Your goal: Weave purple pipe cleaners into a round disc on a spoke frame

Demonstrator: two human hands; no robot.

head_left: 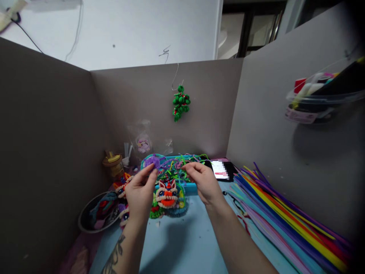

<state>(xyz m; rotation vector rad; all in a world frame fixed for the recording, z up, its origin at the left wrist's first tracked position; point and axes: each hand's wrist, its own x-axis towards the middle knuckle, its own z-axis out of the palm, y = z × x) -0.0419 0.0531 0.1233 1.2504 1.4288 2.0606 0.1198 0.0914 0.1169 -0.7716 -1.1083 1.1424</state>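
Note:
My left hand [142,187] is closed in a pinch on a purple pipe cleaner [153,161] that is bent into a loopy, flower-like shape. To its right, my right hand [202,182] also pinches, thumb against forefinger; whatever sits at its fingertips is too small to tell apart from the clutter behind. Both hands are raised in front of a blue tray [190,188] heaped with green and purple pipe cleaner pieces [171,173]. Between the wrists, a lion-head figure [167,194] in cream and orange stands on the light-blue table [182,243].
Long pipe cleaners [285,213] in many colours lie along the right side. A lit phone [219,170] rests behind the right hand. At left are a metal bowl [82,222] and a lidded jar [112,167]. A green pipe cleaner ornament [181,102] hangs on the back panel.

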